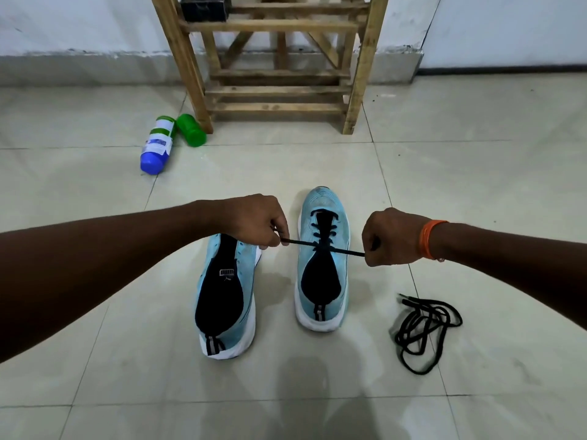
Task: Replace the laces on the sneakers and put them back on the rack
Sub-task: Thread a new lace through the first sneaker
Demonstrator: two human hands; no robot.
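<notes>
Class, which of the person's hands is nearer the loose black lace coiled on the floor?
Right. The right hand is near the loose lace, on the same side of the laced sneaker; the left hand is across that sneaker.

Blue-capped bottle (158,145) and green bottle (191,129), both on their sides, on tiled floor (476,173).

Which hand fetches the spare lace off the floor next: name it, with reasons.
Probably the right hand: the spare lace lies near it, right of the laced sneaker. The left hand is over the unlaced sneaker, farther off. Both pinch the threaded lace.
</notes>
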